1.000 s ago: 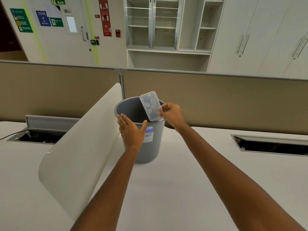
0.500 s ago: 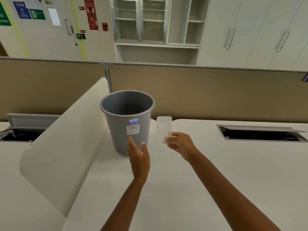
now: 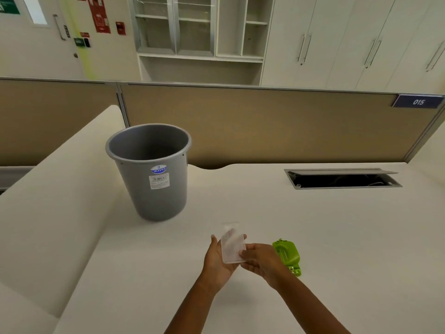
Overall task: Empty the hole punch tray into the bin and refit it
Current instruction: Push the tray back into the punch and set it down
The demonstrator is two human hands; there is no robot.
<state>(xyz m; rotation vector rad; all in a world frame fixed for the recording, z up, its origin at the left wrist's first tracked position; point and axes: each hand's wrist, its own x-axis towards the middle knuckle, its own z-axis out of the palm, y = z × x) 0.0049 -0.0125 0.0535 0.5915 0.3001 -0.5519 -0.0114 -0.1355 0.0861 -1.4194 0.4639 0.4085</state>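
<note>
Refitting is the step I judge to be in hand: the clear tray [image 3: 232, 245] is well away from the grey bin [image 3: 154, 189], which stands upright on the tabletop [image 3: 337, 237] off to the far left, so I take the emptying as done, though I cannot see into the tray well enough to confirm it holds no paper bits. My right hand [image 3: 258, 259] pinches the tray's near corner between thumb and fingers, closed firmly on it, while my left hand [image 3: 218, 257] lies open and flat beneath it, palm up, cradling the tray's underside without curling round it. The tray is tilted, its far end raised and blurred. Just beside my right hand, on its far side, the green hole punch [image 3: 287, 255] rests on the tabletop, partly hidden by my knuckles; how it lies, and where its base faces, I cannot tell from here. The next move, as I read it, calls for freeing one hand to pick up or steady the punch, turning it so the base is exposed, then lining the tray's edges up square with the base and pressing until it seats. Thin clear plastic like this probably flexes, so I would press evenly along both long sides.
</note>
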